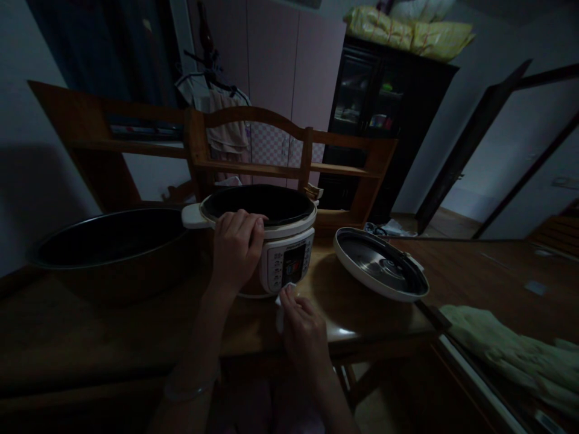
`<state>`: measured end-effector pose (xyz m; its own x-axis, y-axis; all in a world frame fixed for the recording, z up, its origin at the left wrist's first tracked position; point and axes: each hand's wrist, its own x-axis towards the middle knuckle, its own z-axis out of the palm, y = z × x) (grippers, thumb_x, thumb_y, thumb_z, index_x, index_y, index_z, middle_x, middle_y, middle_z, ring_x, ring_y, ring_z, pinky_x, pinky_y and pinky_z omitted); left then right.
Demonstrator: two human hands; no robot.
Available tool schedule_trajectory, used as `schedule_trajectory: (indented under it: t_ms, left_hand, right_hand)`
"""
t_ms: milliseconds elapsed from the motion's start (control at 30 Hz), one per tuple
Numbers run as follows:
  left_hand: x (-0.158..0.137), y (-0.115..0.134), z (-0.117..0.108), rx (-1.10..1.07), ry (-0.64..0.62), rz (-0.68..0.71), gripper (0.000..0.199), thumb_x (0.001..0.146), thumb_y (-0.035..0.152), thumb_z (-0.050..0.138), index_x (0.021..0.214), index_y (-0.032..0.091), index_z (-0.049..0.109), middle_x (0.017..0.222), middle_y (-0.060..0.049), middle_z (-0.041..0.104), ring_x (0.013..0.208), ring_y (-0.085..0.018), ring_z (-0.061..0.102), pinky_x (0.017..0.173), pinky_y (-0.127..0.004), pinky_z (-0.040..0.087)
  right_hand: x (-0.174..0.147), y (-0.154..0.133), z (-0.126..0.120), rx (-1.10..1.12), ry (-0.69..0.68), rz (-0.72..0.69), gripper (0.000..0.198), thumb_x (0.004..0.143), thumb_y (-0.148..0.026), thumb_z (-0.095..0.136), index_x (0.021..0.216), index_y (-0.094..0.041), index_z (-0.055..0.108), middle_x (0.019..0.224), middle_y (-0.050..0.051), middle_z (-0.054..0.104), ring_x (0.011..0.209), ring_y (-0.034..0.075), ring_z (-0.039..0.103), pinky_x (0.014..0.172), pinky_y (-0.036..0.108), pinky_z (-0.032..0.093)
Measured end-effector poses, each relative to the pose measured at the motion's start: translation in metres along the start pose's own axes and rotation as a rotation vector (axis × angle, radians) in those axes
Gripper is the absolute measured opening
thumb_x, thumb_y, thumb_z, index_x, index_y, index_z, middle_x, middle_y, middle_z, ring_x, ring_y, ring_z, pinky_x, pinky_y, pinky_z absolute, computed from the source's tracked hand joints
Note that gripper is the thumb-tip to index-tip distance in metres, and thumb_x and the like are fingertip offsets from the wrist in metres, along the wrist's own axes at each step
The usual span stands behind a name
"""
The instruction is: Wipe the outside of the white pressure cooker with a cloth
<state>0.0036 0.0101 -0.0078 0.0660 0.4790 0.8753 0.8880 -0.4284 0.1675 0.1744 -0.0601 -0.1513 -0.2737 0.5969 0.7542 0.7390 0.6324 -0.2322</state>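
Cooker (271, 253) sits under my left hand (237, 247), whose fingers (246, 223) curl closed over its near rim, steadying it. My right hand (303, 331) pinches a white cloth (283, 304) tight against the cooker's lower front, so I judge I'm mid-wipe; next calls for sweeping across the control panel (292, 265). Its lid (380, 264) lies right on the bench (362, 313), a big basin (113, 247) left.

The left hand (237, 247) covers part of the cooker (271, 241) front and rim. The right hand (304, 330) hides most of a small white cloth (281, 307). Button labels on the control panel (292, 265) are too small and dim to read. Both forearms are cut off by the bottom edge.
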Motion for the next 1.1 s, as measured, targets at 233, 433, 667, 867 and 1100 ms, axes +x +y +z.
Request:
schedule_trajectory:
  t_ms: [233, 433, 667, 867, 1100]
  left_hand:
    - [0.0001, 0.0024, -0.0008, -0.003, -0.006, -0.016, 0.036, 0.102, 0.032, 0.031, 0.101, 0.023, 0.065, 0.091, -0.006, 0.062, 0.093, -0.024, 0.053, 0.094, -0.042, 0.037]
    - [-0.0002, 0.0011, -0.0001, -0.011, -0.006, -0.014, 0.035, 0.102, 0.032, 0.031, 0.101, 0.023, 0.065, 0.092, -0.006, 0.062, 0.094, -0.025, 0.053, 0.094, -0.043, 0.036]
    - [0.0001, 0.0017, -0.0007, -0.012, -0.013, -0.021, 0.035, 0.102, 0.032, 0.031, 0.102, 0.023, 0.065, 0.093, -0.006, 0.062, 0.093, -0.024, 0.053, 0.094, -0.042, 0.037]
    - [-0.0004, 0.0021, -0.0006, -0.013, -0.010, -0.023, 0.036, 0.102, 0.032, 0.031, 0.101, 0.023, 0.066, 0.093, -0.006, 0.062, 0.094, -0.024, 0.052, 0.094, -0.042, 0.036]
    - [-0.0006, 0.0010, -0.0004, 0.003, -0.013, -0.012, 0.035, 0.102, 0.032, 0.031, 0.101, 0.023, 0.065, 0.093, -0.006, 0.062, 0.093, -0.024, 0.053, 0.093, -0.042, 0.037]
  right_hand:
    - [-0.0008, -0.0021, 0.0009, -0.002, -0.012, -0.002, 0.054, 0.091, 0.001, 0.044, 0.142, -0.012, 0.054, 0.132, 0.016, 0.066, 0.111, 0.024, 0.066, 0.089, 0.037, 0.060]
    - [-0.0018, -0.0043, 0.0003, 0.009, -0.023, 0.006, 0.061, 0.088, 0.002, 0.045, 0.146, -0.016, 0.049, 0.133, 0.014, 0.066, 0.115, 0.023, 0.065, 0.089, 0.036, 0.060]
    - [-0.0025, -0.0055, 0.0009, -0.014, -0.050, 0.003, 0.057, 0.088, 0.002, 0.046, 0.143, -0.013, 0.053, 0.134, 0.015, 0.065, 0.115, 0.025, 0.065, 0.090, 0.037, 0.060]
    - [-0.0030, -0.0061, 0.0012, -0.005, -0.050, 0.007, 0.057, 0.087, 0.002, 0.046, 0.142, -0.014, 0.054, 0.135, 0.015, 0.065, 0.112, 0.024, 0.066, 0.088, 0.037, 0.060]
    - [-0.0027, -0.0086, 0.0009, 0.014, -0.051, 0.013, 0.054, 0.089, 0.001, 0.043, 0.141, -0.012, 0.055, 0.133, 0.016, 0.065, 0.112, 0.024, 0.066, 0.088, 0.038, 0.060]
